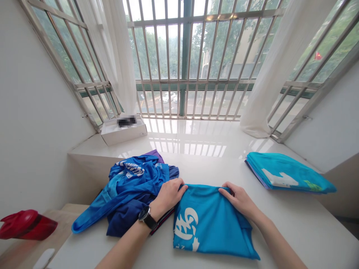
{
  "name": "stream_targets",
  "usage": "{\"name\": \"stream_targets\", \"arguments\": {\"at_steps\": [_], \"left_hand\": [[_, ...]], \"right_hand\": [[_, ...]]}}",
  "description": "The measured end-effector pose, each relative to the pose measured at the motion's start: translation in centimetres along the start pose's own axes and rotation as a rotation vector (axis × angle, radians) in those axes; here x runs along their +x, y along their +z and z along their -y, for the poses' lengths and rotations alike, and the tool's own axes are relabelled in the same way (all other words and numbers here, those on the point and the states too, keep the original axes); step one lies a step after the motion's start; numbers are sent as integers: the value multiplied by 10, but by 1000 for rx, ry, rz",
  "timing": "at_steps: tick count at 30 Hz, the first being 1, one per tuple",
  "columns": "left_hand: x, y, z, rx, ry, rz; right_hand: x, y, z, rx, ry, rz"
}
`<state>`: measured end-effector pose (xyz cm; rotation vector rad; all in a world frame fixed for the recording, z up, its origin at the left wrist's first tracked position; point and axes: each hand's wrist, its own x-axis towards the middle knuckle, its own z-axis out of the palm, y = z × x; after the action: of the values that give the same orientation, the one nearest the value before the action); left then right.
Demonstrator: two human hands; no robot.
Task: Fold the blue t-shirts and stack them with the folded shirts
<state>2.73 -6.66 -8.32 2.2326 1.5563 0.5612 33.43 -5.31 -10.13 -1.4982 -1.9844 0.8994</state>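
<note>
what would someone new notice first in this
The folded turquoise shirt with bold white print stands out first, at the front of the white counter, held along its top edge by the left hand and right hand. Just left of it lies a rumpled heap of blue clothes, while a neat folded stack sits to the right. Straight ahead, a large barred window looks out on green trees.

left forearm [123,239] and right forearm [280,239] are angling inward, with the left hand [168,196] and right hand [238,200] both turning palms down and curling their fingers.
</note>
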Motion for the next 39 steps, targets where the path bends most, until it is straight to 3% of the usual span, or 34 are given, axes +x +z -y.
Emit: {"name": "stream_targets", "arguments": {"at_steps": [19, 26, 32, 39], "left_hand": [[3, 3, 3, -50, -17, -80], [3, -3, 3, -125, -59, -158], [0, -6, -1, -26, -62, -14], [1, -8, -1, -151, -13, -38]], "right_hand": [[2, 8, -11, -184, -18, -141], [2, 6, -13, -181, -41, -104], [1, 6, -8, -184, -40, -88], [-1, 6, 1, -228, -8, -81]]}}
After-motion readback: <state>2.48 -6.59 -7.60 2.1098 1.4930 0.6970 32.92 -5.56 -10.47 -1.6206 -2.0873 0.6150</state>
